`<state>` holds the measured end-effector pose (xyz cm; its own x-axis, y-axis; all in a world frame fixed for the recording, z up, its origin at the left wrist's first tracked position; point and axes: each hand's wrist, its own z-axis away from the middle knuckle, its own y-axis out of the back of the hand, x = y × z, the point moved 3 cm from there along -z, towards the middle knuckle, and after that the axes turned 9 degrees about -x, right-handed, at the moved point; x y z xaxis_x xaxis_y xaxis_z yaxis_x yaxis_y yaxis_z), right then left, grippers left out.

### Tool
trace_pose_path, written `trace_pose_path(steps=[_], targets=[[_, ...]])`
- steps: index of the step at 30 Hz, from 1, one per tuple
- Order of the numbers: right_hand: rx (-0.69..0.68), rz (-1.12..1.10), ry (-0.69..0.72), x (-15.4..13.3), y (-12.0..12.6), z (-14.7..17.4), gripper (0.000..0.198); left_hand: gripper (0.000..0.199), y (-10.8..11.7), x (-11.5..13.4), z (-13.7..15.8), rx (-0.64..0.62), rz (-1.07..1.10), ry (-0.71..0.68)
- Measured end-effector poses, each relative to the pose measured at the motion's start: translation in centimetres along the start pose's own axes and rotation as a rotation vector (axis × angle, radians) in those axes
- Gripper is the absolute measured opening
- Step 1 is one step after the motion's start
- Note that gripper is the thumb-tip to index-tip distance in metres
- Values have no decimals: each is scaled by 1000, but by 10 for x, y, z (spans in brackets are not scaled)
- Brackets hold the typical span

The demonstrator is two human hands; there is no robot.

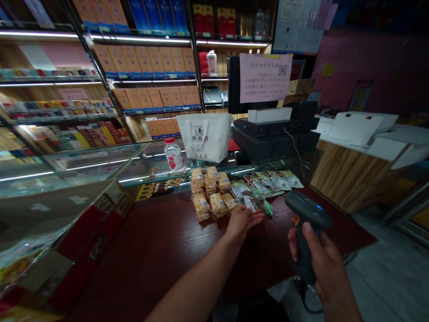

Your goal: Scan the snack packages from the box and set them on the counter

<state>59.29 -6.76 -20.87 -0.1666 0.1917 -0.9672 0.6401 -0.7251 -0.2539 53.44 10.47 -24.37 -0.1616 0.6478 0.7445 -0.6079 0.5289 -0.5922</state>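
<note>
My right hand (321,255) is wrapped round the handle of a dark barcode scanner (308,210), a blue light glowing on its top. The scanner's head points left, over the table. My left hand (244,219) pinches a small shiny snack packet (256,203) with a white patch and a green end, its thumb on top and its fingers reaching underneath. Just left of that hand, several clear-wrapped golden snack blocks (211,192) lie in rows. Behind the packet, flat snack pouches (268,181) are laid overlapping in a line.
A white carrier bag (206,138) and a red-capped bottle (174,155) stand on the glass counter (124,163). Behind the pouches is a dark cash register (275,138) with a screen bearing a paper sign (264,77). An open carton (87,232) stands left on the dark red table (150,255).
</note>
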Motion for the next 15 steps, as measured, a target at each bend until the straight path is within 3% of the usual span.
trace_pose_path(steps=[6,15], targets=[[14,-7,-16,0,8,3,52,9,-4,-18,-9,35,77,-9],[25,-28,-36,-1,1,6,56,13,-8,-17,-17,109,207,-20]])
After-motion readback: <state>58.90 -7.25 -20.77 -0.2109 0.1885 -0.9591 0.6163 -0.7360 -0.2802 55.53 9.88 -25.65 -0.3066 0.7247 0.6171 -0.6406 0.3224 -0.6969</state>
